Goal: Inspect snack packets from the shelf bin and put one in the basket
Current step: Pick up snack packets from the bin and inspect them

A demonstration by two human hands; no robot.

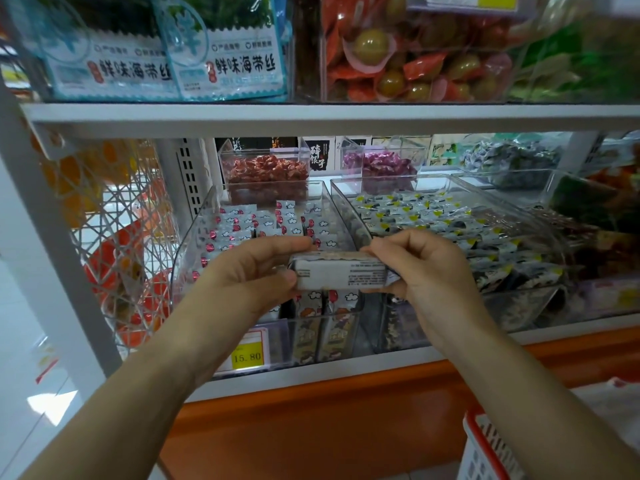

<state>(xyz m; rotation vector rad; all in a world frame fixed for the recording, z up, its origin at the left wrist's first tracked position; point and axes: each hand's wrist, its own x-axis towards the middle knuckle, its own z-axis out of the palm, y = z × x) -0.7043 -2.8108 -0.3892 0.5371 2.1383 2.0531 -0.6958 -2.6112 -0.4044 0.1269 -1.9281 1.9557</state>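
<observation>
I hold a small white snack packet (341,274) flat between both hands, its printed back facing me. My left hand (256,271) pinches its left end and my right hand (429,268) pinches its right end. The packet hovers over the front of a clear plastic shelf bin (204,237) filled with several matching packets with red and cloud prints. A red-and-white shopping basket (485,448) shows at the bottom right corner, below the shelf, only partly in view.
A second clear bin (450,188) of yellow-marked packets sits right of the first. Smaller bins of red sweets (265,171) and purple sweets (379,164) stand behind. A yellow price tag (246,356) reads 15.80. A wire rack (114,244) hangs at left; an upper shelf (311,116) is overhead.
</observation>
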